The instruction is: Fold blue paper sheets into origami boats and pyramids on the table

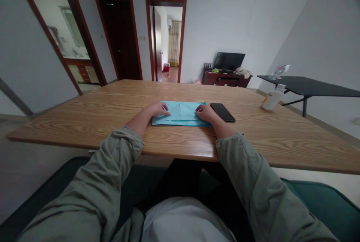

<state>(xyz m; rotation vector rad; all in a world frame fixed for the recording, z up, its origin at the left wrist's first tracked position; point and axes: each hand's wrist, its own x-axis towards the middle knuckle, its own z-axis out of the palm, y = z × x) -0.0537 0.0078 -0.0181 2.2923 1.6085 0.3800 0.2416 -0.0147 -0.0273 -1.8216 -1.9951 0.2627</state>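
A light-blue sheet (pixel 181 110), which looks like paper, lies on the wooden table in front of me, with several crosswise folds along its near side. My left hand (pixel 158 109) is at its left end, fingers curled and thumb along a fold. At the right end my right hand (pixel 206 112) touches the sheet in a similar way, thumb and fingertips bent close together. Parts of the fingertips on both hands are hard to make out. Just right of my right hand a black smartphone (pixel 222 112) lies flat.
The wooden table (pixel 98 122) has its near edge close to my body. Toward its right side stands a translucent white bottle (pixel 272 98). Beyond are a black folding table (pixel 312 86) with a clear plastic item (pixel 279 71), and a cabinet (pixel 225 80) with a television (pixel 230 61).
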